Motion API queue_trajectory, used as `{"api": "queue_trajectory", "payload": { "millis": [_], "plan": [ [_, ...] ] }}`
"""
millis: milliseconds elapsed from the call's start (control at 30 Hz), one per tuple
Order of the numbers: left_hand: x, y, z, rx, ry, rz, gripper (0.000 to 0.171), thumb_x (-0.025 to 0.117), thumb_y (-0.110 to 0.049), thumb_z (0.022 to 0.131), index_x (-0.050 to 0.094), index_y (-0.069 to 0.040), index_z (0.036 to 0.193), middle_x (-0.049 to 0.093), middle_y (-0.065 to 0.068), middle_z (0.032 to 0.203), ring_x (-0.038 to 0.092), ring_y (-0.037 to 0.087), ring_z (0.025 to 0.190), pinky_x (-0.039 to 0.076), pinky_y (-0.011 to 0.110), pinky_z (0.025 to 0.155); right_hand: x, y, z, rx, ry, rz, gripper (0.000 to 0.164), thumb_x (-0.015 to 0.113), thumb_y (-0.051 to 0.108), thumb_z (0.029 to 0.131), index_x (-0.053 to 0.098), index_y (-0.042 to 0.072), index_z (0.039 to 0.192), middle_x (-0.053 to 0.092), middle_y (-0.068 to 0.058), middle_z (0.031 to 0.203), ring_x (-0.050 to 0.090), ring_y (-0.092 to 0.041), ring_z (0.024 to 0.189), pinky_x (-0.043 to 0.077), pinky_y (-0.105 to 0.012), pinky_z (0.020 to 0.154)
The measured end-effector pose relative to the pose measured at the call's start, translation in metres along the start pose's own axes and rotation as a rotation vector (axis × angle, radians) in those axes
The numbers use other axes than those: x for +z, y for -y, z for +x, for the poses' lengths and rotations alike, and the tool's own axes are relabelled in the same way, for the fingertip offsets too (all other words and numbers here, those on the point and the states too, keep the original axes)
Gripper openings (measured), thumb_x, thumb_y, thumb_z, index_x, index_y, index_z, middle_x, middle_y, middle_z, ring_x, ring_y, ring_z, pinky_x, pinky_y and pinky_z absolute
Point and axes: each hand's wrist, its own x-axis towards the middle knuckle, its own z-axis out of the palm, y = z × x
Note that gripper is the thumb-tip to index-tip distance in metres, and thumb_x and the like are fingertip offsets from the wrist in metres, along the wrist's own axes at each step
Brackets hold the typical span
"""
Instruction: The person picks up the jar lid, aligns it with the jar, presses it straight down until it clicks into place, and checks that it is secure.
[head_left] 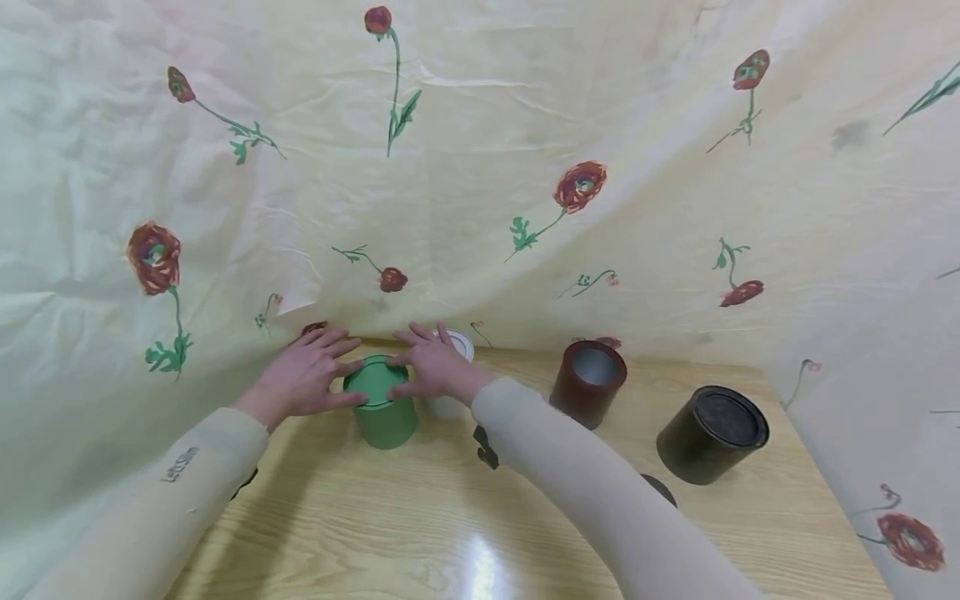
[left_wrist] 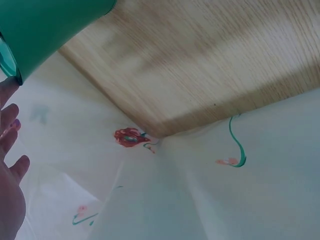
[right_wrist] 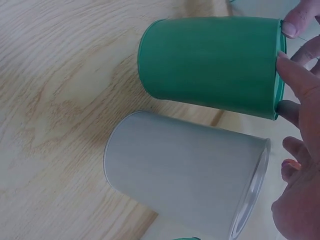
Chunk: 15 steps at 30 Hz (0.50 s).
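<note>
LEFT HAND (head_left: 311,372) AND RIGHT HAND (head_left: 442,367) MET AT RIM OF GREEN CAN (head_left: 386,427)

Both hands were spread with fingers extended, neither clenched nor wrapped around the can, their fingertips touching the edge of its green lid (head_left: 373,377). The can stood upright left of center in the lower half of the head view, on a wood-grain table (head_left: 360,517). The left wrist view caught it at upper left, a fingertip against its rim; the right wrist view showed it at upper right, with the right thumb and fingers at the lid end.

A pale gray can (head_left: 447,408) stood just beside it, partly hidden by the right hand. Right of center was a reddish-brown can (head_left: 581,404), its top uncovered. At lower right stood a black can (head_left: 697,446), near a dark disc (head_left: 660,490) half hidden by the right sleeve (head_left: 577,467). A flowered cloth (head_left: 465,200) filled the upper frame.
</note>
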Motion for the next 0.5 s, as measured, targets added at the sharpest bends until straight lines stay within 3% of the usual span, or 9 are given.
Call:
{"api": "queue_trajectory", "payload": {
  "millis": [233, 500],
  "plan": [
    [-0.0039, -0.0034, -0.0023, -0.003, 0.03, -0.006, 0.064, 0.068, -0.062, 0.097, 0.075, -0.013, 0.137, 0.059, 0.018, 0.154, 0.044, 0.045, 0.15, 0.033, 0.062, 0.124, -0.0042, 0.0063, 0.0014, 0.042, 0.018, 0.05, 0.062, 0.077, 0.057, 0.095, 0.065, 0.028, 0.149, 0.031, -0.003, 0.175, 0.012, -0.031, 0.166, 0.007, -0.063, 0.132],
    [-0.0028, -0.0057, -0.0012, -0.004, 0.05, 0.0, 0.065, 0.067, -0.062, 0.098, 0.073, -0.012, 0.14, 0.058, 0.019, 0.154, 0.046, 0.044, 0.149, 0.031, 0.062, 0.125, -0.0038, 0.0075, 0.0022, 0.063, 0.026, 0.03, 0.062, 0.077, 0.057, 0.095, 0.065, 0.029, 0.149, 0.03, -0.002, 0.176, 0.012, -0.031, 0.166, 0.008, -0.063, 0.132]
  ]
}}
